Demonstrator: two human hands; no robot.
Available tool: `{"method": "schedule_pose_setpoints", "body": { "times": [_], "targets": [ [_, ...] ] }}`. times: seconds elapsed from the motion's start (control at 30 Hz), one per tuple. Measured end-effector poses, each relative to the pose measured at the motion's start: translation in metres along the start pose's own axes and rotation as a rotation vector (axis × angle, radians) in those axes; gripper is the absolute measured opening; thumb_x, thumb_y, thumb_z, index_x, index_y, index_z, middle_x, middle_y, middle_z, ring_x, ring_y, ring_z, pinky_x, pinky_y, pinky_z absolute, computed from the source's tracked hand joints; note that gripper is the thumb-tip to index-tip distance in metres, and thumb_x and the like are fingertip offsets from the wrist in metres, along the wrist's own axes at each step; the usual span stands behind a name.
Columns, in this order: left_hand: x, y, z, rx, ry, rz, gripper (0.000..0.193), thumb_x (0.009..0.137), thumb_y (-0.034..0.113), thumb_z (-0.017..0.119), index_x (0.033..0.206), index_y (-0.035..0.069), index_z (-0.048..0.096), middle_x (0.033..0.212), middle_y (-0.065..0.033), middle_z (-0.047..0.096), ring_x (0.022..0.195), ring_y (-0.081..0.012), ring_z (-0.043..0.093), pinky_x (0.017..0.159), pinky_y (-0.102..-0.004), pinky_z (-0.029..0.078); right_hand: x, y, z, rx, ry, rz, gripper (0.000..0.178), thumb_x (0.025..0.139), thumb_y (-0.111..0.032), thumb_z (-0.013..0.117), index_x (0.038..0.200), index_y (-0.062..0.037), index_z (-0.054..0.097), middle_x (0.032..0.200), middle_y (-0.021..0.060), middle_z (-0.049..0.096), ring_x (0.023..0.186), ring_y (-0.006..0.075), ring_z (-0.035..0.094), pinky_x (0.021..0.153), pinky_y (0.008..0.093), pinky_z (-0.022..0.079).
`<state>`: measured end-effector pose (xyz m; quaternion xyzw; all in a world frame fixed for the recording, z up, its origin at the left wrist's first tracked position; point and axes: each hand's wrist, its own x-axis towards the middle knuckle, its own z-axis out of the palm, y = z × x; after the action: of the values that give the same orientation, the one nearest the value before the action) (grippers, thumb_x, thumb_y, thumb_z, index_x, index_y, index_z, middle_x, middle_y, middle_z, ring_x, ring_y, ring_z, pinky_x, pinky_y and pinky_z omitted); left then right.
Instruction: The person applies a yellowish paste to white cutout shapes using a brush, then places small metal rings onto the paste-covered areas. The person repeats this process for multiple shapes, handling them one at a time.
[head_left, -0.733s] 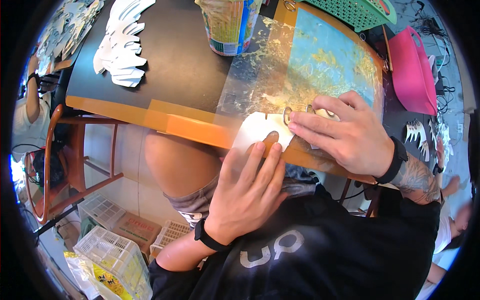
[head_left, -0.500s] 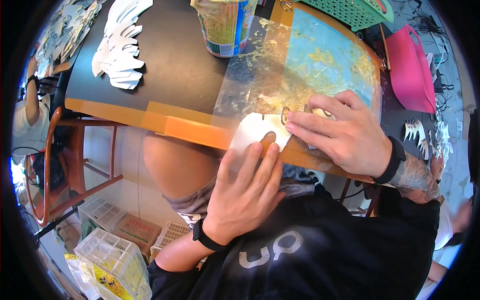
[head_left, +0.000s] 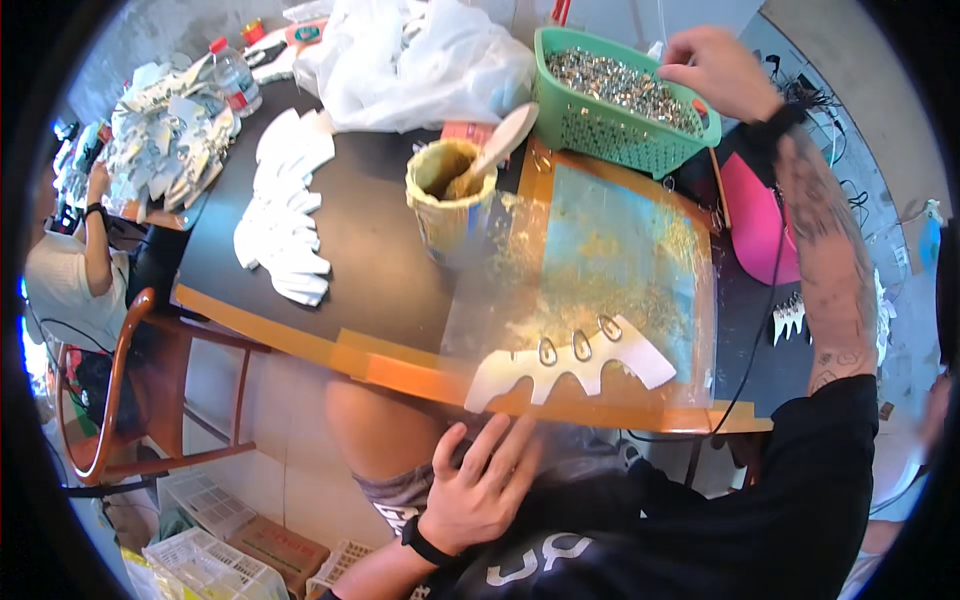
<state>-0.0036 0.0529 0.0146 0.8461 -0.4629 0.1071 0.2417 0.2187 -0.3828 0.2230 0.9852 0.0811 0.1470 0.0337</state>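
A white comb-shaped sheet piece (head_left: 572, 370) with curved cut-outs lies at the table's front edge. Three oval metal rings (head_left: 581, 346) sit along its upper side. Just below the piece, my left hand (head_left: 480, 495) is open, fingers spread and slightly blurred, holding nothing that I can see. My right hand (head_left: 725, 72) reaches to the far right, above the rim of a green basket (head_left: 625, 140). Its fingers are bent and apart, next to a heap of small shiny metal pieces (head_left: 625, 88). Nothing shows between those fingers.
An open tub (head_left: 447, 215) of yellowish paste holds a wooden stick (head_left: 508, 137). White pieces (head_left: 285, 215) lie fanned out at left. A white plastic bag (head_left: 420, 70) is behind. At right is a pink container (head_left: 760, 235); a stained blue sheet (head_left: 625, 230) covers the tabletop.
My right hand has left the white piece and moved far up to the green basket. My left hand has come off the piece toward me. The view has tilted up.
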Motion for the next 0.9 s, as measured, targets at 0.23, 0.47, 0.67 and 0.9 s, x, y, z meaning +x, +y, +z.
{"method": "schedule_pose_setpoints", "body": {
  "times": [0.23, 0.47, 0.67, 0.9],
  "targets": [
    [-0.017, -0.006, -0.005, 0.026, 0.031, -0.060, 0.032, 0.078, 0.013, 0.074, 0.109, 0.014, 0.074, 0.137, -0.0069, 0.065, 0.130, -0.0266, 0.057, 0.115, -0.0525, 0.029, 0.064, 0.023, 0.077, -0.066, -0.329, 0.123, 0.027, 0.083, -0.026, 0.078, 0.092, -0.0007, 0.079, 0.085, 0.0177, 0.076, 0.082, 0.0327, 0.074, 0.076, 0.0432, 0.058],
    [-0.020, -0.009, -0.004, 0.014, 0.043, -0.083, 0.030, 0.077, 0.013, 0.080, 0.107, 0.014, 0.074, 0.136, -0.0074, 0.065, 0.130, -0.0267, 0.058, 0.114, -0.0521, 0.031, 0.073, 0.029, 0.093, -0.064, -0.408, 0.149, 0.021, 0.078, -0.019, 0.081, 0.088, -0.0006, 0.077, 0.086, 0.0182, 0.076, 0.083, 0.0339, 0.074, 0.076, 0.0442, 0.058],
    [-0.017, -0.010, -0.008, 0.005, 0.045, -0.071, 0.030, 0.078, 0.014, 0.080, 0.107, 0.014, 0.074, 0.136, -0.0086, 0.064, 0.129, -0.0269, 0.058, 0.114, -0.0521, 0.031, 0.070, 0.029, 0.094, 0.020, -0.393, 0.171, 0.020, 0.076, -0.016, 0.082, 0.090, -0.0018, 0.078, 0.089, 0.0172, 0.077, 0.086, 0.0327, 0.074, 0.077, 0.0440, 0.058],
    [-0.015, -0.004, -0.009, -0.009, 0.065, -0.057, 0.031, 0.077, 0.015, 0.081, 0.107, 0.014, 0.074, 0.136, -0.0089, 0.064, 0.128, -0.0276, 0.059, 0.114, -0.0515, 0.032, 0.071, 0.019, 0.093, -0.108, -0.369, 0.128, 0.013, 0.076, -0.010, 0.078, 0.087, -0.0042, 0.078, 0.090, 0.0193, 0.076, 0.090, 0.0354, 0.074, 0.079, 0.0449, 0.058]
  ]
}}
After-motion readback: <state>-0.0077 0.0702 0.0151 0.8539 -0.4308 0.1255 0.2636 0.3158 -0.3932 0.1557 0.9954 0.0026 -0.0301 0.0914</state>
